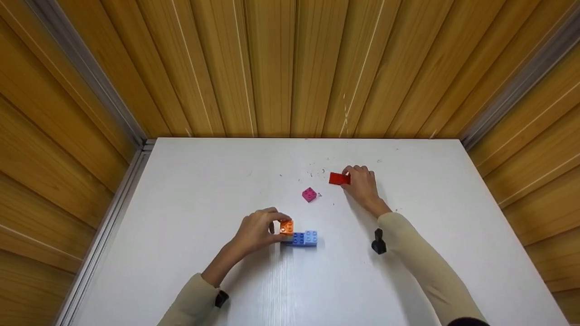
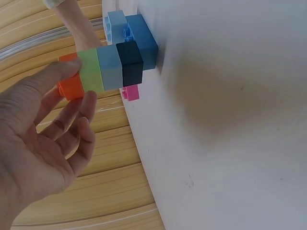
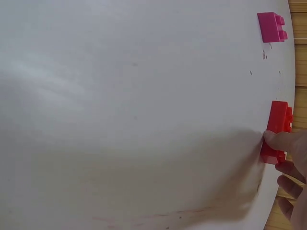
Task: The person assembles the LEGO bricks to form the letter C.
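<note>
My left hand (image 1: 260, 228) pinches the orange brick (image 2: 70, 79) at the top of a small stack, thumb on one side and fingers on the other. Below the orange lie a light green brick (image 2: 90, 70), a grey-blue brick (image 2: 110, 67) and a dark brick (image 2: 130, 63). Right beside this stack are a blue brick (image 1: 298, 238) and a light blue brick (image 1: 311, 237); whether they are joined to it I cannot tell. Farther back, my right hand (image 1: 362, 183) grips one end of a long red brick (image 3: 277, 120) at the tabletop.
A pink brick (image 1: 309, 194) sits alone on the white table (image 1: 204, 181), between the two hands and left of the red brick. Dark specks are scattered around the far middle. Wood-patterned panels (image 1: 272, 68) rise behind the table's back edge.
</note>
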Tool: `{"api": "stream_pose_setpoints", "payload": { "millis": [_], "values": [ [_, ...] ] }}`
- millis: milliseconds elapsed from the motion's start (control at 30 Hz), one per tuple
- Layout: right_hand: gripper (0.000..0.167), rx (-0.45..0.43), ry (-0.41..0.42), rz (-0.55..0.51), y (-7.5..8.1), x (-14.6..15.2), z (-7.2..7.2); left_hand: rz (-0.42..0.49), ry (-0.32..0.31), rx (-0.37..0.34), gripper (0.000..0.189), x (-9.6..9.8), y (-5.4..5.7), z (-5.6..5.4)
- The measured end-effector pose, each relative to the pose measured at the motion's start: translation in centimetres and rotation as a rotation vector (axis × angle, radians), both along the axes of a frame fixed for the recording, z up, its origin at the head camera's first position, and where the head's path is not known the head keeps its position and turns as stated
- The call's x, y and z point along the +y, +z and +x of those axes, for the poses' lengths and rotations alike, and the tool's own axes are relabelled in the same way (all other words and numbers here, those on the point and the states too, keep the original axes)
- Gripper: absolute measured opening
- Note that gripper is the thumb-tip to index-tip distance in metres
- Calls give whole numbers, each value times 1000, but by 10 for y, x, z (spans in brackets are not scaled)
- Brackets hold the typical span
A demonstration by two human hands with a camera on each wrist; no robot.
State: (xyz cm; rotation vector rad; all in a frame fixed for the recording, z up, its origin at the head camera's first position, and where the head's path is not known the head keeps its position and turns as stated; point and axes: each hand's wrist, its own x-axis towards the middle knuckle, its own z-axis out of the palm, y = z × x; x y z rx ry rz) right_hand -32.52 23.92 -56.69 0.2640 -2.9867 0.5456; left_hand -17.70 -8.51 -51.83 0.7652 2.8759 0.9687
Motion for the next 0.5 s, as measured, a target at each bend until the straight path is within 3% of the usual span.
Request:
{"api": "stream_pose_setpoints", "payload": {
  "millis": [133,267,500],
  "values": [
    [42,-69,16,-84,-2,7,11,-12,42,34,36,-4,0,-3],
    [38,-125,38,-171,-1,14,24,-9,83,64,37,-9,-1,-6],
    [37,-171,64,-289,14,22,46,-15,69,92,39,-11,-4,-7]
  ]
}}
